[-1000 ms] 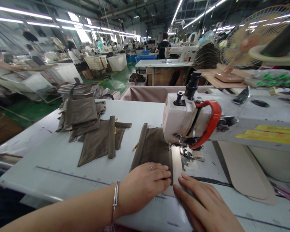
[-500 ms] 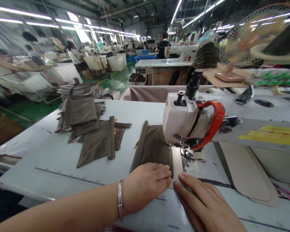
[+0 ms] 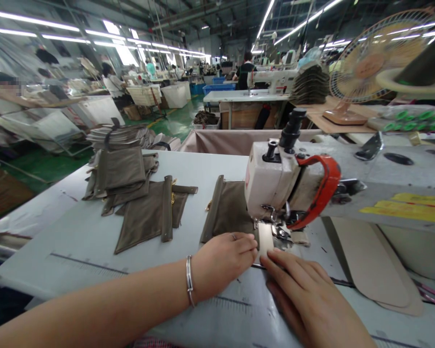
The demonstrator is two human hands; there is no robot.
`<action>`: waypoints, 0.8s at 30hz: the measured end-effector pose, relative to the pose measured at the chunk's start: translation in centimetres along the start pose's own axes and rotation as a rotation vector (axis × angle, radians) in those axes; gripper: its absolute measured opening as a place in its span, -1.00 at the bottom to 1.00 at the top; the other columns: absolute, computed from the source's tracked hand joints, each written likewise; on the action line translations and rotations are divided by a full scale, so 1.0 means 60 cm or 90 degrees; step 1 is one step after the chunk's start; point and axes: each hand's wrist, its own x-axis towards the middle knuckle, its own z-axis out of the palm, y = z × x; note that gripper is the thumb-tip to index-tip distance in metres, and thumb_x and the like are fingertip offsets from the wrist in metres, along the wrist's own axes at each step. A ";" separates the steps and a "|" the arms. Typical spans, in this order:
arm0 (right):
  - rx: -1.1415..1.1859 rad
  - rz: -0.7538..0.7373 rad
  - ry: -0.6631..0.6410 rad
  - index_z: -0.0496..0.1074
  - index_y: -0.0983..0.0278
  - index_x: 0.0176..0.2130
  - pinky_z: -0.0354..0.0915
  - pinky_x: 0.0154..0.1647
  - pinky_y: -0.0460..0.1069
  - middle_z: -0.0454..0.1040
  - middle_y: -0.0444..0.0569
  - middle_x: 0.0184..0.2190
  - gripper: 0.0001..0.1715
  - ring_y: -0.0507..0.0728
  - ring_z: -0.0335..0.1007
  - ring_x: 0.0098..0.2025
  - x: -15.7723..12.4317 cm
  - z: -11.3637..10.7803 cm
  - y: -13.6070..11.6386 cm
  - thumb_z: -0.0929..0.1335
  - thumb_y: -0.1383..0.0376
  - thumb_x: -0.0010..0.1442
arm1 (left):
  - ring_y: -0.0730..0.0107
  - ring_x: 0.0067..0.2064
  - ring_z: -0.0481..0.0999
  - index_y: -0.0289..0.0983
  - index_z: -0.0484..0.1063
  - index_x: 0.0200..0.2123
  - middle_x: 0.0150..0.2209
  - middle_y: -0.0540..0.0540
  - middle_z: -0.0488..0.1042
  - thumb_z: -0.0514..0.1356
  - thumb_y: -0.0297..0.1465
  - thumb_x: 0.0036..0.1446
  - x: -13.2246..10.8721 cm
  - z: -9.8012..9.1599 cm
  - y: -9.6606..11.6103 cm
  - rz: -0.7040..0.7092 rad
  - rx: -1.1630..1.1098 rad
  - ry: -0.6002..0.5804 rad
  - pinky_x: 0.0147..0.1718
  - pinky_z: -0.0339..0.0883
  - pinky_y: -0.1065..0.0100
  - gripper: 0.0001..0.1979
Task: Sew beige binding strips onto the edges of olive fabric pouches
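A brown fabric panel point(image 3: 228, 208) with a zip strip lies on the white table under the head of a sewing machine point(image 3: 275, 183). A pale strip point(image 3: 265, 240) runs along its right edge up to the presser foot point(image 3: 281, 232). My left hand point(image 3: 223, 261), with a ring and a silver bangle, lies flat on the near end of the panel with fingers together. My right hand point(image 3: 308, 299) lies flat beside it, its fingertips on the near end of the pale strip.
A loose pile of brown zip panels point(image 3: 137, 198) lies at the left of the table point(image 3: 76, 241). Beige shaped pieces point(image 3: 369, 261) lie at the right under the machine arm. A fan point(image 3: 377, 58) stands behind. Other people work at tables further back.
The panel and pale strip have slid away from me under the presser foot. Both hands have followed them forward toward the machine.
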 end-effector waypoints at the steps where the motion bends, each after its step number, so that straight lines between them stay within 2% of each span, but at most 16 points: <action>1: 0.003 0.006 -0.003 0.26 0.27 0.17 0.29 -0.04 0.10 0.34 0.02 0.10 -0.50 0.18 0.28 0.06 0.002 0.001 0.001 0.27 0.24 0.25 | 0.27 0.13 0.34 -0.44 0.37 -0.05 -0.03 -0.21 0.46 0.06 -0.51 0.26 0.001 0.001 -0.002 -0.002 0.006 0.003 0.17 0.20 0.31 -0.78; 6: 0.016 0.033 -0.038 0.25 0.25 0.18 0.28 -0.03 0.13 0.36 0.00 0.07 -0.49 0.20 0.27 0.03 0.014 0.003 0.008 0.26 0.18 0.27 | 0.28 0.08 0.37 -0.44 0.36 -0.07 -0.09 -0.20 0.45 0.08 -0.52 0.26 0.010 0.006 -0.010 -0.043 -0.023 0.022 0.12 0.26 0.32 -0.80; 10: 0.018 0.056 -0.059 0.23 0.25 0.19 0.27 -0.02 0.16 0.35 -0.02 0.08 -0.47 0.21 0.26 0.01 0.025 0.005 0.012 0.26 0.16 0.27 | 0.29 0.00 0.39 -0.37 0.36 -0.11 -0.15 -0.16 0.42 0.03 -0.48 0.30 0.020 0.007 -0.016 -0.091 -0.076 0.005 0.06 0.31 0.27 -0.84; 14: 0.017 0.072 -0.058 0.22 0.25 0.20 0.27 0.01 0.17 0.34 -0.02 0.09 -0.46 0.21 0.24 0.03 0.036 0.007 0.014 0.25 0.17 0.28 | 0.28 -0.08 0.38 -0.36 0.36 -0.17 -0.19 -0.14 0.38 0.07 -0.48 0.28 0.026 0.011 -0.019 -0.138 -0.106 -0.012 0.01 0.34 0.26 -0.89; 19: 0.001 0.100 -0.068 0.18 0.23 0.23 0.30 -0.07 0.18 0.29 -0.02 0.15 -0.44 0.24 0.26 0.02 0.045 0.013 0.018 0.23 0.15 0.28 | 0.29 -0.03 0.34 -0.33 0.34 -0.13 -0.11 -0.12 0.34 0.07 -0.49 0.27 0.026 0.028 -0.022 -0.184 -0.107 -0.007 0.06 0.29 0.27 -0.88; 24: 0.003 0.101 -0.055 0.18 0.25 0.23 0.31 -0.06 0.21 0.30 0.04 0.15 -0.42 0.27 0.27 0.05 0.051 0.021 0.024 0.25 0.17 0.27 | 0.26 0.01 0.34 -0.37 0.35 -0.12 -0.09 -0.14 0.35 0.05 -0.51 0.25 0.025 0.043 -0.027 -0.184 -0.056 -0.015 0.08 0.28 0.28 -0.84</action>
